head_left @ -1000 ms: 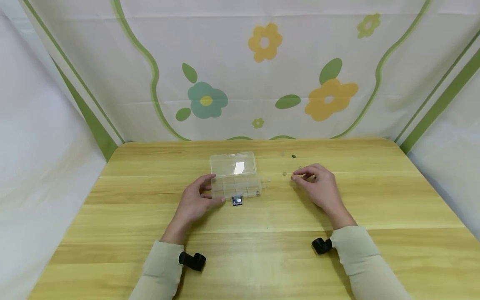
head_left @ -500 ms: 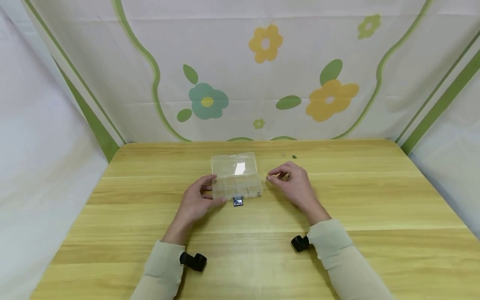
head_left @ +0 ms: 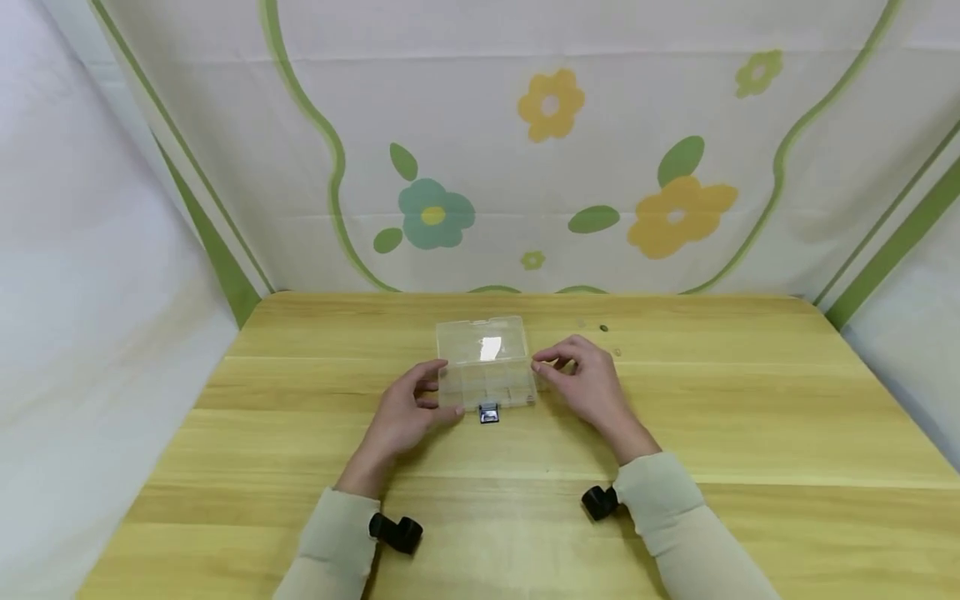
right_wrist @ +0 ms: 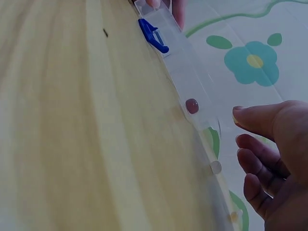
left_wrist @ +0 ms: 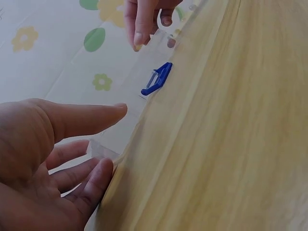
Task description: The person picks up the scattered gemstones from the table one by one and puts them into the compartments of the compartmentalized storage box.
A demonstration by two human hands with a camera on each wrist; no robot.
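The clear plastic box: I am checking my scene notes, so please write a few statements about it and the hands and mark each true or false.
1. The clear plastic box sits on the wooden table. True.
2. Its lid is shut. False: it stands open.
3. The left hand is at the box's left end. True.
4. The right hand lies flat on the lid. False: it is beside the box's right end.
5. A blue clasp is on the front. True.

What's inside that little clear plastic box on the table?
The clear box has dividers. The right wrist view shows one dark red bead inside. The other compartments are too blurred and glary to tell.
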